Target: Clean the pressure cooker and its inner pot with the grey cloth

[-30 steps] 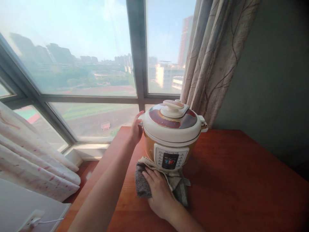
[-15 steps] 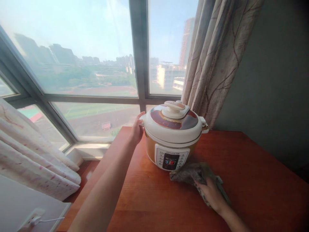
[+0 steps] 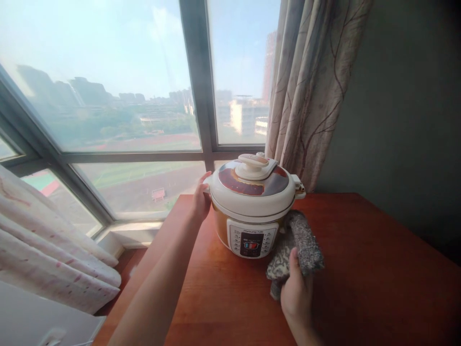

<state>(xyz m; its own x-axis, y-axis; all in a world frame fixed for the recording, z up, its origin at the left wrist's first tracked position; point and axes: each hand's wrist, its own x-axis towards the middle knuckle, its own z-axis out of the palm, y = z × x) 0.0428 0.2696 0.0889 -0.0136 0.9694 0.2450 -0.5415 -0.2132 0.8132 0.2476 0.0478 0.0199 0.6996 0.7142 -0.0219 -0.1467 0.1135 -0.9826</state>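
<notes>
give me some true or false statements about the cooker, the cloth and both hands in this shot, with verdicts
1. The left hand rests against the left side of the cooker. True.
2. The right hand holds a grey cloth, lifted off the table. True.
3. The cooker's lid is off and lying on the table. False: the lid sits shut on the cooker.
4. The cloth is to the left of the cooker. False: it is at the cooker's right side, by the front.
5. The cooker stands on a white tablecloth. False: it stands on the bare red-brown wooden table.
6. A patterned curtain hangs behind the cooker. True.
</notes>
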